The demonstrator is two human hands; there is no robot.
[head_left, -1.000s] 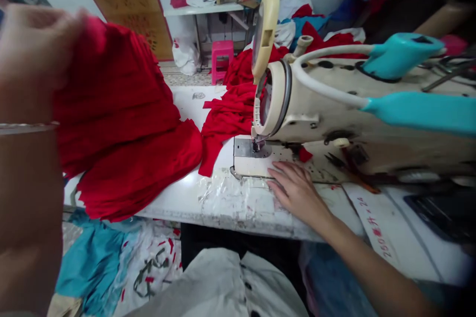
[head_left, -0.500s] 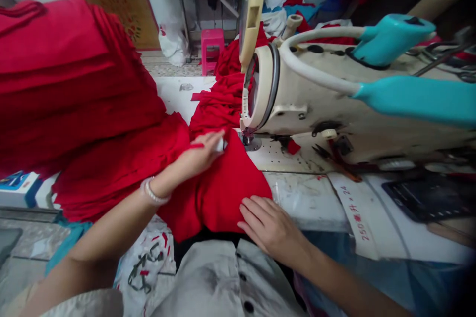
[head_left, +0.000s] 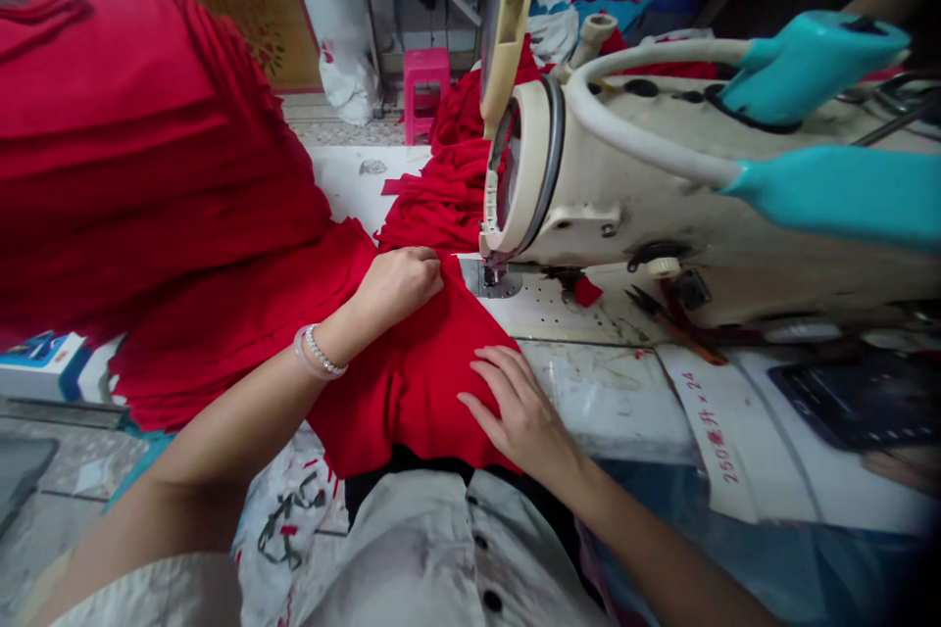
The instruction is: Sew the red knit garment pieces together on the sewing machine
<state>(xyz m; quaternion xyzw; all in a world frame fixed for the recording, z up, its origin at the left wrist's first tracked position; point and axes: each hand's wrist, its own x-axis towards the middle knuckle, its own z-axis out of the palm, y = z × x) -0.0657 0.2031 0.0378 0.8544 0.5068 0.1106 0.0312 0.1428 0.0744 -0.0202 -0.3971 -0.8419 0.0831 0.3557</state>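
A piece of red fabric [head_left: 433,382] lies across the table edge and over my lap, its upper right edge beside the needle area of a sewing machine [head_left: 588,176]. My left hand [head_left: 401,284] is closed on the fabric's upper part, left of the presser foot [head_left: 491,276]; whatever is inside the fingers is hidden. Resting on the cloth's right side, my right hand [head_left: 519,407] has its fingers apart and flat. A large stack of red fabric [head_left: 147,167] rises at the left, close to my left forearm.
Behind the needle lies a heap of red strips [head_left: 441,201]. Snips [head_left: 676,323], a dark phone-like device [head_left: 853,402] and a cardboard piece [head_left: 706,431] are at the right. A turquoise lamp-like part [head_left: 838,191] overhangs the machine. A pink stool [head_left: 426,88] stands beyond.
My left hand has turned and closed, and the white object seen at its fingers no longer shows. My right hand has shifted slightly up the fabric. The view has moved a little.
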